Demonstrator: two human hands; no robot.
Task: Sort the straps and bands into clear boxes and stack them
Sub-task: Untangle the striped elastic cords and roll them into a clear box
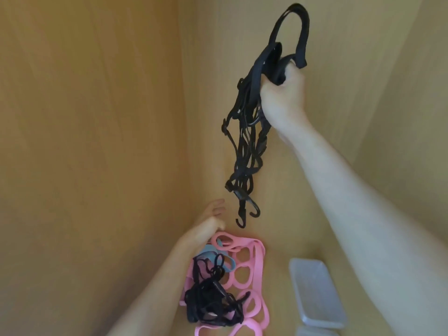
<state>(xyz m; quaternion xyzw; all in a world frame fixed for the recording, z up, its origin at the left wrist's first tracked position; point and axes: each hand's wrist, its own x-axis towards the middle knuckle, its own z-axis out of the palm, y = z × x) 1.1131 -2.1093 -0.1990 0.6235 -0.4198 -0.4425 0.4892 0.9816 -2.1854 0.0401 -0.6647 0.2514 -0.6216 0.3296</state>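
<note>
My right hand is raised high and grips a bundle of black straps that hangs down, with hooks dangling at its lower end. Below it my left hand reaches forward with relaxed fingers, just beyond a pile on the wooden surface. That pile holds pink bands with round holes, a light blue band and a tangle of black netted cords on top. A clear box lies to the right of the pile.
Wooden panels close in the space on the left, at the back and on the right. A second clear plastic piece shows at the bottom edge under the clear box.
</note>
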